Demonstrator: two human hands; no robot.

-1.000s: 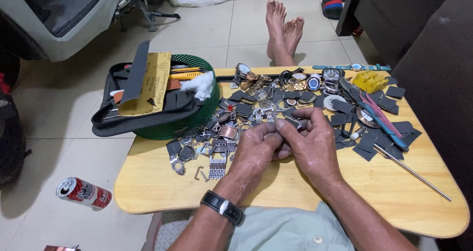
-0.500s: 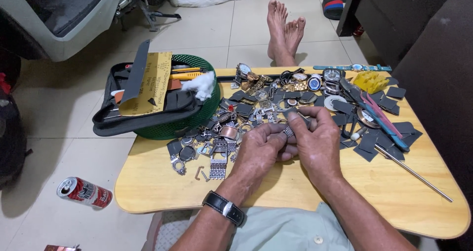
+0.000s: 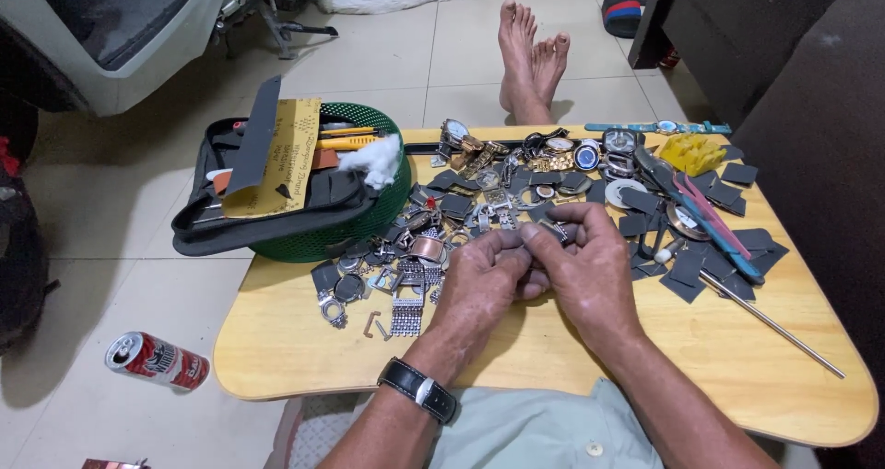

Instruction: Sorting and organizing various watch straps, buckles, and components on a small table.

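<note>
Far left on the tiled floor, a dented red and silver drink can (image 3: 157,361). Next, on the pale wooden surface (image 3: 304,358), a round green plastic basket (image 3: 373,216) under a black fabric pouch (image 3: 277,211) and a yellow sandpaper sheet (image 3: 275,158). Then a scatter of metal watch parts (image 3: 406,275). At centre, left hand (image 3: 479,280), black wristwatch (image 3: 419,391) on the wrist, fingers (image 3: 509,246) curled narrow, pinching a small dark grey metal piece (image 3: 546,234) just above the surface. Right hand (image 3: 590,271) touching it, fingers (image 3: 562,216) closed on the same piece. Further right, a thin steel rod (image 3: 772,323).
</note>
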